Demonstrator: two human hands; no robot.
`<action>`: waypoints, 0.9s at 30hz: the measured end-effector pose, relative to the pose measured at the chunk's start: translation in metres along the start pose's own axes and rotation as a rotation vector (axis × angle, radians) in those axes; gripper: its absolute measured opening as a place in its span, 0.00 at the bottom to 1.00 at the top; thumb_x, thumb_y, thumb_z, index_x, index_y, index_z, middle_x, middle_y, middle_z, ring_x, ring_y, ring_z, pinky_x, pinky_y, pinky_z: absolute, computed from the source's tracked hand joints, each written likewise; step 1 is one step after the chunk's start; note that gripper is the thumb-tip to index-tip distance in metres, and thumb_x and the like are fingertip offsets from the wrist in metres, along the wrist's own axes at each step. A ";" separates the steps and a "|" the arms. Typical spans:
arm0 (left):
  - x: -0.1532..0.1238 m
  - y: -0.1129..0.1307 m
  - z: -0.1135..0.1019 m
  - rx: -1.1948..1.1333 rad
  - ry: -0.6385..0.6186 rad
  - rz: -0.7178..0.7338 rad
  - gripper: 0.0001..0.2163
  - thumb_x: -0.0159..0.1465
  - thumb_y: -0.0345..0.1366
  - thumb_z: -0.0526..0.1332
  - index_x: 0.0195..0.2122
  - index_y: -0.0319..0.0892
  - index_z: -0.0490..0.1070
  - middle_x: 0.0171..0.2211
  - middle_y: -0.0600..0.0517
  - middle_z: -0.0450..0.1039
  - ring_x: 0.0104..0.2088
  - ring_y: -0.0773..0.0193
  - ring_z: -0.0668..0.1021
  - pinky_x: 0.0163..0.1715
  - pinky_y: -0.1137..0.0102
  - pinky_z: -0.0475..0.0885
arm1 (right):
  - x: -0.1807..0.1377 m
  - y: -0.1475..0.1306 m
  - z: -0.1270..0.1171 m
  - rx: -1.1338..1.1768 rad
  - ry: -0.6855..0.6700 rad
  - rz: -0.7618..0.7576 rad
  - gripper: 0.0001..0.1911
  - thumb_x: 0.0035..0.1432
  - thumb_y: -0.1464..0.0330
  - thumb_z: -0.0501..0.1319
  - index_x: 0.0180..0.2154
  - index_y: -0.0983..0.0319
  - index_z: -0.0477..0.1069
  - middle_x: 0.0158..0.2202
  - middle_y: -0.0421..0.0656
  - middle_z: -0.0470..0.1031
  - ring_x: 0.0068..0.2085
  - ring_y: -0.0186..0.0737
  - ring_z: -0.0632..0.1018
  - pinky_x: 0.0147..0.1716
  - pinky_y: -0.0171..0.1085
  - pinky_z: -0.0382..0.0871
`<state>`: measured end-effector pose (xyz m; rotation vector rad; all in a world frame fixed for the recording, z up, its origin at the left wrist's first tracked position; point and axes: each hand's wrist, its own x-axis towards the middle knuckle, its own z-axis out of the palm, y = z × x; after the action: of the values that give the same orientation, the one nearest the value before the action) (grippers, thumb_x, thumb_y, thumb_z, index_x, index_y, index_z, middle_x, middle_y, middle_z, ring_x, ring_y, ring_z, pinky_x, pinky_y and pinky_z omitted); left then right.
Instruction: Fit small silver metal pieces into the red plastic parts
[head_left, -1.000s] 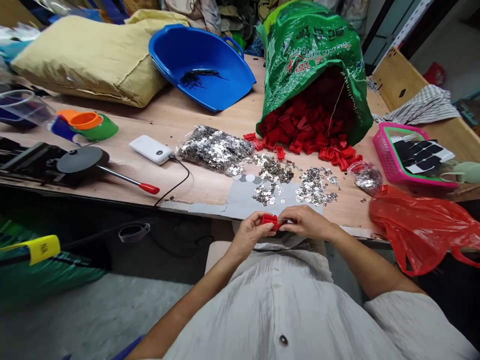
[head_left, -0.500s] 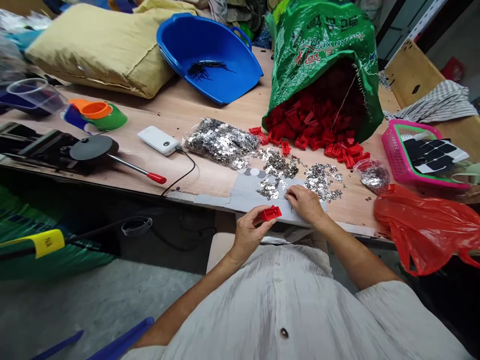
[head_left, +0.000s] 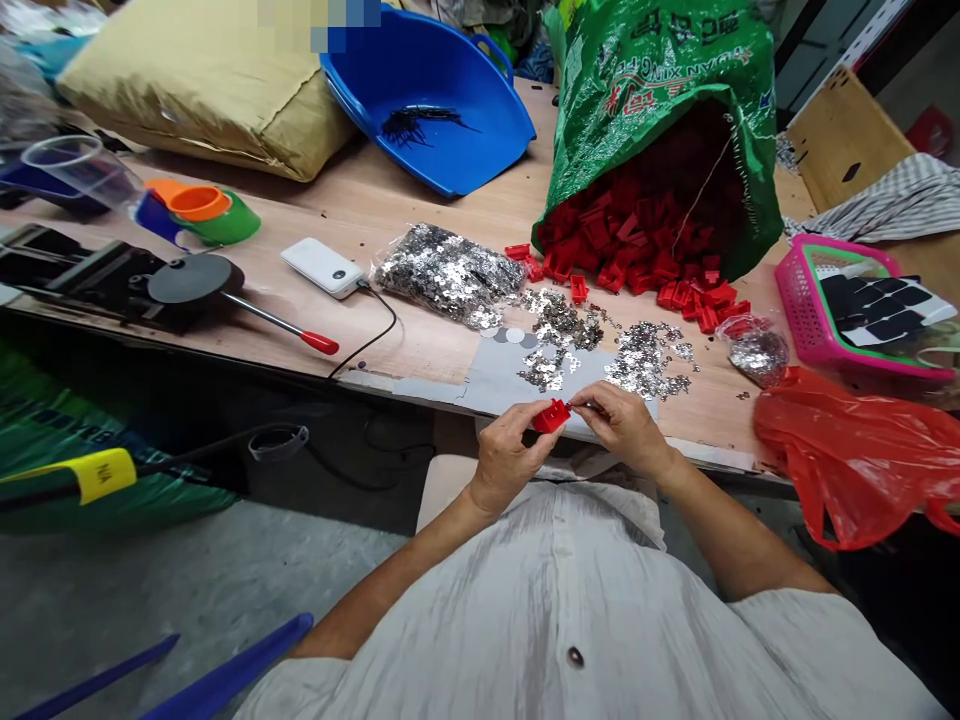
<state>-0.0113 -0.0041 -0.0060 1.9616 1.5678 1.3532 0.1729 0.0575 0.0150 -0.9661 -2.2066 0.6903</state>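
In the head view, the left hand point(head_left: 510, 450) gripped a small red plastic piece point(head_left: 551, 416) between thumb and fingers, holding it just above the counter's point(head_left: 450, 350) near edge, in front of the shirt; that hold seemed meant to steady it and leave its right end free. The right hand point(head_left: 619, 420) was narrowed to a pinch at that end. A tiny dark bit showed by its fingertips, but whether they held a metal part was too small to tell. Small metal parts point(head_left: 645, 360) lay in loose heaps just beyond, partly on a grey sheet point(head_left: 491, 375), probably for easy picking. The green sack point(head_left: 652, 60) lay with its mouth toward the person, red pieces point(head_left: 622, 235) spilling out, likely to keep them in reach; its depths were dark and its top was cut off. A pixelated patch hid part of the tan sack point(head_left: 195, 90) and the rim of the blue basin point(head_left: 465, 90). The red-handled lever device point(head_left: 191, 280) ran out at the left edge.
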 end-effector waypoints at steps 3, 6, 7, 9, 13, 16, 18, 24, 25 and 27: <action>0.001 0.004 0.000 0.013 0.016 0.056 0.12 0.61 0.34 0.65 0.46 0.41 0.73 0.40 0.48 0.80 0.40 0.62 0.81 0.43 0.68 0.77 | -0.001 0.001 0.007 -0.015 0.035 -0.099 0.07 0.65 0.71 0.55 0.39 0.59 0.71 0.33 0.44 0.76 0.36 0.39 0.77 0.37 0.38 0.71; 0.001 0.006 0.000 0.016 0.028 0.089 0.12 0.60 0.32 0.65 0.46 0.41 0.73 0.40 0.48 0.80 0.40 0.62 0.81 0.43 0.68 0.77 | -0.003 0.003 0.010 0.001 0.040 -0.163 0.07 0.65 0.72 0.55 0.39 0.59 0.72 0.35 0.45 0.76 0.37 0.40 0.77 0.38 0.39 0.73; 0.001 0.006 0.000 0.016 0.032 0.094 0.12 0.60 0.32 0.65 0.46 0.41 0.73 0.40 0.48 0.80 0.40 0.62 0.81 0.43 0.68 0.77 | -0.003 0.003 0.010 0.012 0.039 -0.173 0.07 0.65 0.73 0.55 0.40 0.59 0.72 0.35 0.45 0.76 0.38 0.40 0.77 0.39 0.39 0.73; -0.001 0.006 0.000 0.016 0.049 0.101 0.13 0.60 0.31 0.65 0.46 0.41 0.72 0.40 0.48 0.80 0.40 0.62 0.81 0.43 0.68 0.77 | -0.004 0.003 0.010 0.037 0.034 -0.181 0.08 0.65 0.73 0.56 0.41 0.59 0.72 0.36 0.45 0.77 0.38 0.40 0.77 0.39 0.39 0.73; -0.003 0.006 0.001 0.028 0.067 0.131 0.14 0.59 0.30 0.66 0.47 0.41 0.72 0.40 0.48 0.80 0.40 0.62 0.82 0.42 0.68 0.77 | -0.006 0.005 0.010 0.057 0.038 -0.190 0.08 0.65 0.73 0.56 0.42 0.58 0.72 0.36 0.45 0.76 0.38 0.39 0.77 0.38 0.39 0.73; -0.004 0.006 0.002 0.031 0.069 0.162 0.14 0.59 0.29 0.66 0.46 0.41 0.72 0.39 0.48 0.80 0.39 0.61 0.82 0.42 0.68 0.77 | -0.007 0.006 0.011 0.075 0.051 -0.202 0.08 0.64 0.73 0.56 0.42 0.58 0.72 0.36 0.45 0.75 0.39 0.39 0.76 0.39 0.40 0.73; -0.005 0.006 0.002 0.028 0.073 0.163 0.14 0.59 0.30 0.66 0.46 0.42 0.72 0.39 0.48 0.80 0.39 0.61 0.82 0.41 0.68 0.78 | -0.007 0.005 0.010 0.100 0.022 -0.174 0.08 0.65 0.72 0.56 0.43 0.58 0.72 0.36 0.45 0.75 0.39 0.40 0.76 0.39 0.40 0.72; -0.006 0.007 0.002 0.009 0.087 0.130 0.14 0.60 0.33 0.65 0.47 0.43 0.72 0.40 0.47 0.80 0.40 0.61 0.82 0.42 0.68 0.77 | -0.005 0.004 -0.004 0.299 -0.145 0.116 0.12 0.67 0.64 0.54 0.42 0.59 0.75 0.37 0.44 0.73 0.38 0.38 0.74 0.38 0.37 0.68; -0.007 0.007 0.002 0.008 0.085 0.130 0.14 0.60 0.33 0.66 0.47 0.42 0.72 0.40 0.47 0.80 0.40 0.61 0.82 0.42 0.68 0.77 | -0.005 0.006 -0.006 0.339 -0.142 0.184 0.12 0.66 0.62 0.55 0.42 0.59 0.75 0.36 0.43 0.73 0.36 0.37 0.73 0.36 0.36 0.67; -0.007 0.007 0.001 0.009 0.069 0.131 0.13 0.60 0.33 0.66 0.47 0.42 0.72 0.40 0.48 0.80 0.40 0.61 0.82 0.42 0.68 0.77 | -0.005 0.010 -0.006 0.407 -0.120 0.301 0.12 0.64 0.59 0.57 0.41 0.60 0.73 0.33 0.41 0.73 0.31 0.34 0.71 0.31 0.35 0.64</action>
<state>-0.0055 -0.0123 -0.0047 2.0754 1.5005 1.4822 0.1842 0.0607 0.0103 -1.0680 -1.9229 1.3070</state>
